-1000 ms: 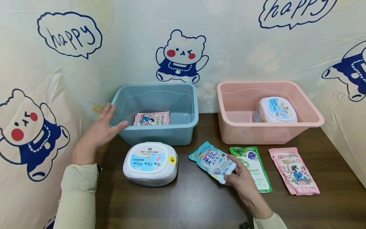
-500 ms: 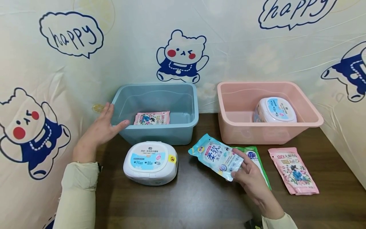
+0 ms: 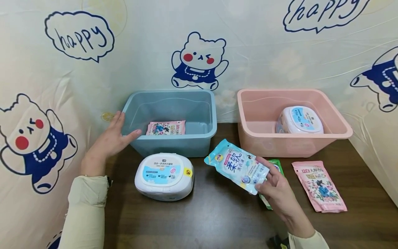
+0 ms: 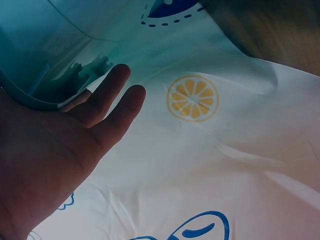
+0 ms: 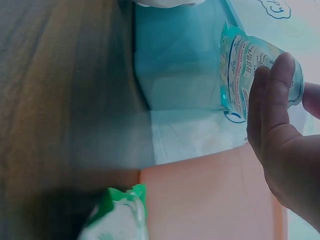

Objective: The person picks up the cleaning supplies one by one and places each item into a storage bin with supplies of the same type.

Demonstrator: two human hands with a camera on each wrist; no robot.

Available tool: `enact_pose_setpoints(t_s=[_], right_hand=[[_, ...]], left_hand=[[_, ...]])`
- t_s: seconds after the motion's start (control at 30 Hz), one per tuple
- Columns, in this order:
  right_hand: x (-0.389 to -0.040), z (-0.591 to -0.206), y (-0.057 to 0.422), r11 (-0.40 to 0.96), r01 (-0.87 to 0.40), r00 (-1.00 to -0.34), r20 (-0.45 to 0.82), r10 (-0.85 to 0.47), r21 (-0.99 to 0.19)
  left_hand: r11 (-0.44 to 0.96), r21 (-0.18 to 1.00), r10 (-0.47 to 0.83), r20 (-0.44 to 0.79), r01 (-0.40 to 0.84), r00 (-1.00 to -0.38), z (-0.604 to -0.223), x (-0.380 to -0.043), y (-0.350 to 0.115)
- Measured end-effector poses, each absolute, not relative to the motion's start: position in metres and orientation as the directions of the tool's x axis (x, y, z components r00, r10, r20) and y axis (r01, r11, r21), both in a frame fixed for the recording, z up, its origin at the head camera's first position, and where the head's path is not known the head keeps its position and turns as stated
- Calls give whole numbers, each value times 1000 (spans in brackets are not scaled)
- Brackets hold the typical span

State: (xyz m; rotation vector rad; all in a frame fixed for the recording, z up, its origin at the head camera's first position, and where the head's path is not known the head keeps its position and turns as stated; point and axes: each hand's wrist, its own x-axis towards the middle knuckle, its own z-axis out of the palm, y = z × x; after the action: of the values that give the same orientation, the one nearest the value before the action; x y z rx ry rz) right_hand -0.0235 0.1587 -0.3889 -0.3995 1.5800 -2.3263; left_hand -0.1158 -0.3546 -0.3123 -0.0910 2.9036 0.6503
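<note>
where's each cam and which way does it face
Head: on the head, facing forward and down at blue tub and pink tub; left hand and right hand show.
Left wrist: worn there, facing cloth and blue tub; left hand shows.
Right wrist: worn there, facing both tubs; right hand holds blue pouch.
Head and right wrist share the blue pouch.

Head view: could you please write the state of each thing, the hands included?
Blue bin: upright
Pink bin: upright
Inner pink packet: lying in blue bin
Outer pink packet: flat on table
Inner white box: in pink bin, lid shut
Outer white box: on table, lid shut
Green packet: on table, mostly hidden
Blue packet: raised, tilted
Left hand: touching blue bin's rim
Right hand: gripping blue packet
</note>
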Motion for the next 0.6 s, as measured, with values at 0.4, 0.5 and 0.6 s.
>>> enact_pose_setpoints(t_s=[0.4, 0.5, 0.6], right_hand=[[-30, -375, 162, -387, 24, -897, 151, -416, -922], [-32, -372, 162, -411, 23, -891, 167, -421, -911], [-33, -369, 163, -428, 10, -885, 191, -424, -904]], left_hand=[[900, 424, -35, -156, -99, -987, -312, -114, -353], [900, 425, -30, -156, -95, -987, -312, -114, -353], [899, 429, -24, -155, -89, -988, -312, -115, -353]])
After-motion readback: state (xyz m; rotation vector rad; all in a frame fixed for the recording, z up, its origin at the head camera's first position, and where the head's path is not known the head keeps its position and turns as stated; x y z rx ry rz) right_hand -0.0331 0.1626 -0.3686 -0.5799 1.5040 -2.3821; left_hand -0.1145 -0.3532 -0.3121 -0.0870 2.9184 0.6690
